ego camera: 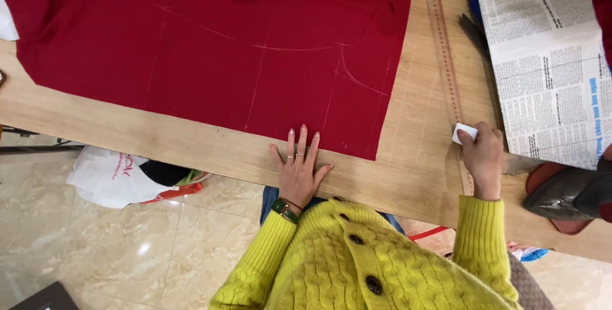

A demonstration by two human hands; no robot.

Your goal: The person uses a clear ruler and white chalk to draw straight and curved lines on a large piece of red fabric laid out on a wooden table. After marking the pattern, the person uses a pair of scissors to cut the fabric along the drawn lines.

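Left hand (298,168) flat on the cloth (217,49) — right hand (481,157) pinching chalk (464,133).

Fingers spread, the left pressed the red cloth's near edge on the table (414,157); right of the cloth, well apart, the other gripped white chalk over the ruler (446,61) — newspaper (548,61) beyond.

The cloth (223,49) lies on the table (414,157). The ruler (446,61) lies right of it, the newspaper (548,61) farther right. A bag (108,179) lies on the floor (159,252), near left.
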